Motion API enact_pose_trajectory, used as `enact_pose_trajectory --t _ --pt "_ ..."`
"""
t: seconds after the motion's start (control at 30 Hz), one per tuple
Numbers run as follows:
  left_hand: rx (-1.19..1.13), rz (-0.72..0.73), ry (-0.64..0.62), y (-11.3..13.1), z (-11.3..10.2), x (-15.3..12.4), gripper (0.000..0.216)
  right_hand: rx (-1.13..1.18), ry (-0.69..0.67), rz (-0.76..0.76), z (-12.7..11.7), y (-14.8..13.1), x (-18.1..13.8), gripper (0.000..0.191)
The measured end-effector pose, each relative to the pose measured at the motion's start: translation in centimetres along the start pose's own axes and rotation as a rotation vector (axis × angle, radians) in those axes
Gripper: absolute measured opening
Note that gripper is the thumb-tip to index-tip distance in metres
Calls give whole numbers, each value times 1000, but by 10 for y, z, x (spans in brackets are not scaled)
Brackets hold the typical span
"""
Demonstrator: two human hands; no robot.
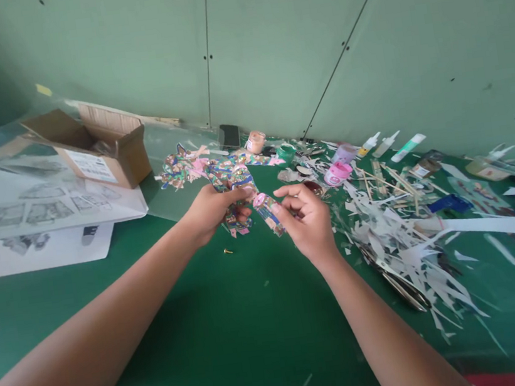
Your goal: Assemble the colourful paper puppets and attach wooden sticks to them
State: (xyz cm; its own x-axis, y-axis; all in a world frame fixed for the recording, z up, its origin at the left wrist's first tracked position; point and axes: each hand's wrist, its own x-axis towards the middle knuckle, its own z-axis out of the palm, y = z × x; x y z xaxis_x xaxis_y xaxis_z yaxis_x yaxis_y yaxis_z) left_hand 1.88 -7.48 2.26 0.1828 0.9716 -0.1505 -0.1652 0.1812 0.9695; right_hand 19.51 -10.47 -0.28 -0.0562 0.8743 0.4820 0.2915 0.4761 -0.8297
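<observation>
My left hand (212, 210) is closed on a colourful printed paper cut-out (230, 181), held just above the green table (236, 322). My right hand (307, 221) pinches a smaller colourful cut-out piece (267, 212) between thumb and fingers, right beside the left hand's piece. More colourful cut-outs (182, 165) lie on the table behind the hands. A small brass screw (228, 251) lies on the table below my left hand.
An open cardboard box (99, 147) and printed sheets under clear plastic (36, 206) sit at the left. White paper scraps (401, 243), scissors (399, 282), wooden sticks (391, 181), small pots (338, 173) and glue bottles (386, 144) crowd the right. A green wall stands behind.
</observation>
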Motion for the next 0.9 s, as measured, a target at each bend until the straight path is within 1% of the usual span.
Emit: enact_pose_trajectory --t 0.1,0.2,0.27,0.5,0.7,0.9 --pt "-3 26 -13 -1 2 0 23 -1 -11 49 2 2 0 20" --pt "15 63 -27 -4 2 1 25 64 -29 144 3 4 0 24" --pt "26 68 -21 -6 2 2 25 93 -37 176 3 3 0 25" --pt "13 84 -11 -8 2 3 28 88 -83 165 3 1 2 25" --pt "-6 95 8 -9 3 3 32 100 -90 178 3 2 2 27" --pt "-41 112 78 -7 7 2 32 78 -81 189 3 0 2 27"
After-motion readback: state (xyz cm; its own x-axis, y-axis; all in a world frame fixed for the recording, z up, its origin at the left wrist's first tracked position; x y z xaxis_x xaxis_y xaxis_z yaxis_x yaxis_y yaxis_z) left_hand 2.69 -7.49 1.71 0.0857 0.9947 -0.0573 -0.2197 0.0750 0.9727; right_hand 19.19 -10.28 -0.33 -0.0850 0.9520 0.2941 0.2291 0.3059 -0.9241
